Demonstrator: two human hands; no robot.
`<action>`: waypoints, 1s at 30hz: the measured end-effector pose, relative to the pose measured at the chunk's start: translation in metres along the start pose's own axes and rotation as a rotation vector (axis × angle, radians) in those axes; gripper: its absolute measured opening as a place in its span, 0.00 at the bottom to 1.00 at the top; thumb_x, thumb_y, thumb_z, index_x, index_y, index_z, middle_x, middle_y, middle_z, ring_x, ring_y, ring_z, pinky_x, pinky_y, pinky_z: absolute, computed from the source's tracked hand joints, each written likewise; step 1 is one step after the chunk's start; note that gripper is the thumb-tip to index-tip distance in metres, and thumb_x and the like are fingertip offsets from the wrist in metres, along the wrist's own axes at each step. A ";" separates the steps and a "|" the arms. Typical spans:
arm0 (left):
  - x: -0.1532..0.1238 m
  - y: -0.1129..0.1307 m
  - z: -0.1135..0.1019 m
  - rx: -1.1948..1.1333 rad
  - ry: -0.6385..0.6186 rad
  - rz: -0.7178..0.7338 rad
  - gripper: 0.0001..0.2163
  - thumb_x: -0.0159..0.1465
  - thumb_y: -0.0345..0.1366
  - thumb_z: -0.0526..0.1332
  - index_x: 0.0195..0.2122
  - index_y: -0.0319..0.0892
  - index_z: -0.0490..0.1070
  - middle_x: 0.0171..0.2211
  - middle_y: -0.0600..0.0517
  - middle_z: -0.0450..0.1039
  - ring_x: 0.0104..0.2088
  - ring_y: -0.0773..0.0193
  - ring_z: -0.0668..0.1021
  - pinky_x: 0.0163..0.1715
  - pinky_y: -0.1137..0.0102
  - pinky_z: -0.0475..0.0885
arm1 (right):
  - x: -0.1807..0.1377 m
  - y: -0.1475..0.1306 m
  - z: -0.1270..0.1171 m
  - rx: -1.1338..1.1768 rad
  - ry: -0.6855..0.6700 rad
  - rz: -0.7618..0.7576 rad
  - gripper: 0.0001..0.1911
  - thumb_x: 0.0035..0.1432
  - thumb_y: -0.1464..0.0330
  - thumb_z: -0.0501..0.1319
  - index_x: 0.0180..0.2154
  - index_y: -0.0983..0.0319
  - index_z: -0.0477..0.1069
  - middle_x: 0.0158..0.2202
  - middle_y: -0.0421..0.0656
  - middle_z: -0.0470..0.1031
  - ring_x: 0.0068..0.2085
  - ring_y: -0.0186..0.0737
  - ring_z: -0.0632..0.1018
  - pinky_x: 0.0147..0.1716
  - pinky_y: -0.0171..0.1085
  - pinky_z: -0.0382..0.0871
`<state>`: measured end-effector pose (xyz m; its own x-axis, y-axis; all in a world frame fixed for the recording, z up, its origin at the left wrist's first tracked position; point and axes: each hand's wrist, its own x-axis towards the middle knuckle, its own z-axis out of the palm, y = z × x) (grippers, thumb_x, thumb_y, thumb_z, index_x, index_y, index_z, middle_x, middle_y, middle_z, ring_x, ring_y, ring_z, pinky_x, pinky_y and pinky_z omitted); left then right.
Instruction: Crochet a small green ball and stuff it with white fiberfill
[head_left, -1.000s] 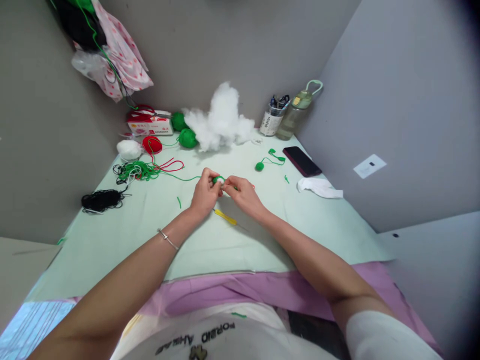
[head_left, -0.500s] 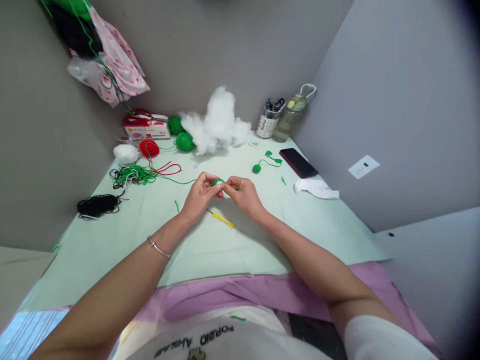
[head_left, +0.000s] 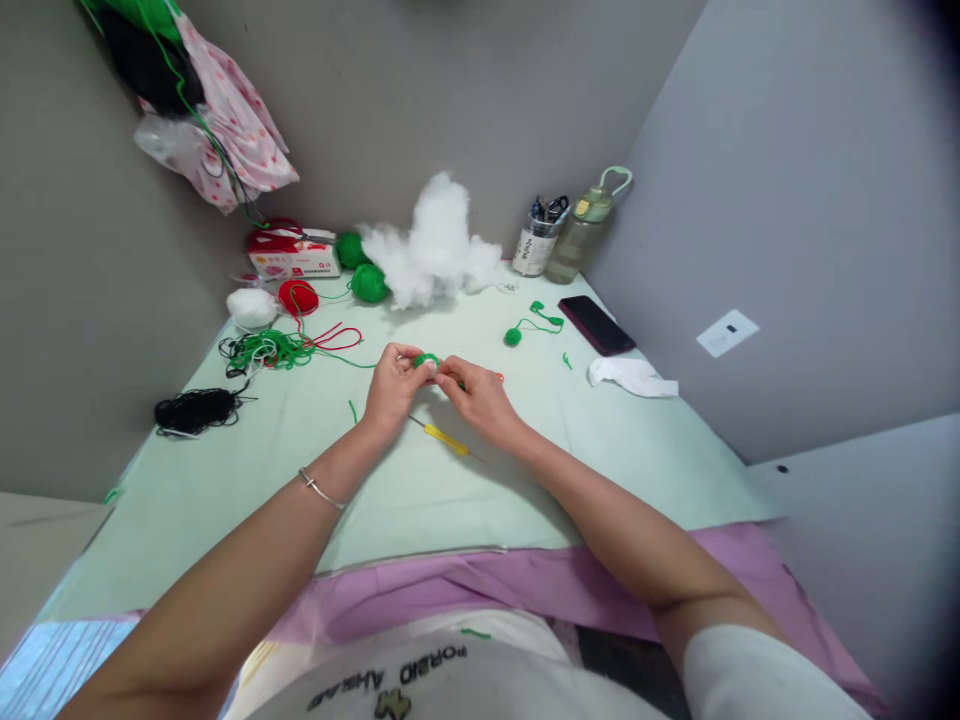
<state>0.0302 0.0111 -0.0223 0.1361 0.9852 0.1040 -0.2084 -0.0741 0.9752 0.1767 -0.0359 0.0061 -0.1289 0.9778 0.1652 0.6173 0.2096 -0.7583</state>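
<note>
Between the fingertips of my left hand [head_left: 394, 388] is a small green crochet piece [head_left: 426, 360] with white showing on it. My right hand [head_left: 480, 400] is closed beside it, its fingertips against the piece's right edge. From behind those fingers an orange end of what looks like a crochet hook [head_left: 500, 377] sticks out; its tip is hidden. Green yarn [head_left: 352, 362] runs from my left hand to a tangled heap of green yarn [head_left: 274, 350]. Just below my hands lies a yellow-handled hook tool [head_left: 446, 440] with thin metal ends.
White stuffing [head_left: 442, 250] is piled at the back beside green yarn balls [head_left: 369, 283]. Black yarn [head_left: 196, 411], red yarn [head_left: 298, 297] and a box [head_left: 294, 258] with scissors lie left. A phone [head_left: 597, 325], bottle [head_left: 579, 235], pen cup [head_left: 534, 250] and white cloth [head_left: 632, 378] are right.
Both hands have shifted slightly left with the green piece. The right hand has turned, and an orange end now shows past its fingers. The yellow tool stays on the table.
</note>
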 end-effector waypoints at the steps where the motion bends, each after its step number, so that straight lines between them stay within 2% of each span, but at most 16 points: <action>1: 0.001 0.002 -0.002 -0.006 0.007 0.005 0.19 0.51 0.39 0.73 0.38 0.43 0.66 0.29 0.55 0.77 0.31 0.64 0.80 0.39 0.65 0.78 | 0.000 0.002 -0.003 0.007 -0.019 -0.007 0.12 0.68 0.64 0.54 0.39 0.60 0.75 0.29 0.38 0.75 0.30 0.37 0.70 0.34 0.35 0.59; 3: 0.004 0.006 -0.008 -0.018 0.030 0.024 0.20 0.51 0.41 0.74 0.38 0.42 0.66 0.33 0.52 0.79 0.33 0.63 0.81 0.41 0.63 0.79 | 0.000 0.004 -0.011 0.002 -0.017 -0.040 0.12 0.68 0.65 0.55 0.44 0.60 0.77 0.33 0.40 0.77 0.32 0.37 0.72 0.36 0.35 0.62; 6: 0.011 0.014 -0.022 -0.026 0.089 0.067 0.20 0.51 0.42 0.74 0.37 0.42 0.66 0.36 0.50 0.80 0.32 0.65 0.80 0.41 0.63 0.78 | -0.005 0.003 -0.022 -0.068 0.139 -0.140 0.14 0.68 0.66 0.56 0.52 0.59 0.75 0.50 0.49 0.76 0.43 0.42 0.76 0.41 0.38 0.68; 8: 0.015 0.019 -0.031 -0.022 0.123 0.100 0.19 0.50 0.41 0.75 0.37 0.42 0.68 0.37 0.50 0.81 0.31 0.66 0.79 0.40 0.65 0.78 | -0.011 0.000 -0.025 -0.133 0.159 -0.175 0.13 0.69 0.65 0.57 0.52 0.59 0.74 0.51 0.51 0.75 0.45 0.43 0.76 0.42 0.40 0.69; 9: 0.016 0.021 -0.034 -0.019 0.132 0.116 0.19 0.50 0.40 0.75 0.37 0.42 0.69 0.38 0.50 0.81 0.31 0.67 0.78 0.39 0.67 0.77 | -0.014 -0.002 -0.025 -0.164 0.096 -0.170 0.12 0.69 0.65 0.58 0.50 0.59 0.74 0.49 0.50 0.76 0.44 0.43 0.76 0.41 0.39 0.68; 11: 0.017 0.024 -0.038 -0.006 0.131 0.139 0.17 0.51 0.39 0.75 0.38 0.42 0.72 0.39 0.51 0.80 0.32 0.68 0.77 0.38 0.69 0.77 | -0.019 -0.004 -0.020 -0.246 -0.122 -0.152 0.10 0.68 0.64 0.61 0.48 0.59 0.75 0.44 0.47 0.77 0.42 0.42 0.76 0.40 0.38 0.66; 13: 0.016 0.025 -0.038 0.013 0.105 0.147 0.16 0.52 0.38 0.74 0.40 0.42 0.74 0.40 0.51 0.81 0.34 0.67 0.77 0.38 0.71 0.76 | -0.024 -0.006 -0.012 -0.316 -0.308 -0.149 0.09 0.66 0.68 0.63 0.48 0.60 0.75 0.44 0.47 0.77 0.43 0.43 0.76 0.38 0.37 0.62; 14: 0.015 0.025 -0.037 0.023 0.088 0.145 0.16 0.53 0.38 0.74 0.41 0.42 0.76 0.41 0.50 0.81 0.35 0.66 0.77 0.38 0.71 0.75 | -0.025 -0.006 -0.008 -0.336 -0.360 -0.155 0.10 0.65 0.71 0.63 0.48 0.60 0.75 0.45 0.48 0.77 0.44 0.43 0.76 0.37 0.36 0.61; 17: 0.012 0.023 -0.032 0.040 0.048 0.132 0.17 0.54 0.39 0.73 0.43 0.42 0.76 0.41 0.49 0.81 0.38 0.65 0.78 0.39 0.71 0.74 | -0.029 -0.007 0.001 -0.327 -0.415 -0.167 0.14 0.63 0.78 0.59 0.47 0.61 0.76 0.43 0.48 0.76 0.44 0.44 0.75 0.35 0.36 0.58; 20: 0.010 0.020 -0.029 0.042 0.034 0.112 0.18 0.55 0.40 0.73 0.44 0.42 0.74 0.41 0.48 0.81 0.38 0.64 0.79 0.40 0.71 0.74 | -0.029 -0.008 -0.001 -0.279 -0.454 -0.184 0.13 0.61 0.79 0.59 0.43 0.61 0.77 0.40 0.46 0.76 0.40 0.40 0.74 0.37 0.36 0.61; 22: 0.009 0.019 -0.028 0.048 0.015 0.094 0.18 0.55 0.42 0.73 0.43 0.42 0.74 0.40 0.48 0.81 0.36 0.64 0.79 0.39 0.70 0.74 | -0.027 -0.009 -0.007 -0.193 -0.457 -0.185 0.11 0.62 0.76 0.59 0.42 0.61 0.77 0.39 0.44 0.76 0.38 0.37 0.74 0.38 0.35 0.64; 25: 0.007 0.017 -0.026 0.064 -0.027 0.069 0.19 0.54 0.44 0.73 0.43 0.41 0.75 0.37 0.49 0.80 0.33 0.63 0.80 0.39 0.67 0.75 | -0.023 -0.011 -0.018 0.147 -0.411 -0.110 0.07 0.65 0.69 0.58 0.41 0.61 0.74 0.38 0.42 0.75 0.35 0.36 0.72 0.36 0.35 0.65; 27: 0.005 0.017 -0.024 0.076 -0.048 0.064 0.19 0.55 0.45 0.72 0.43 0.41 0.74 0.36 0.50 0.79 0.32 0.62 0.81 0.39 0.66 0.75 | -0.020 -0.012 -0.023 0.412 -0.386 -0.025 0.08 0.64 0.66 0.57 0.43 0.60 0.72 0.38 0.41 0.76 0.33 0.35 0.70 0.33 0.34 0.64; 30: 0.000 0.016 -0.020 0.110 -0.058 0.085 0.16 0.57 0.43 0.70 0.42 0.42 0.74 0.34 0.52 0.77 0.31 0.63 0.80 0.37 0.67 0.75 | -0.017 -0.015 -0.026 0.625 -0.360 0.085 0.15 0.60 0.68 0.57 0.49 0.59 0.71 0.31 0.38 0.74 0.27 0.33 0.65 0.27 0.34 0.58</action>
<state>0.0072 0.0133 -0.0104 0.1792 0.9642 0.1954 -0.1146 -0.1768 0.9776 0.1900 -0.0559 0.0313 -0.4140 0.9091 -0.0468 0.0916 -0.0095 -0.9957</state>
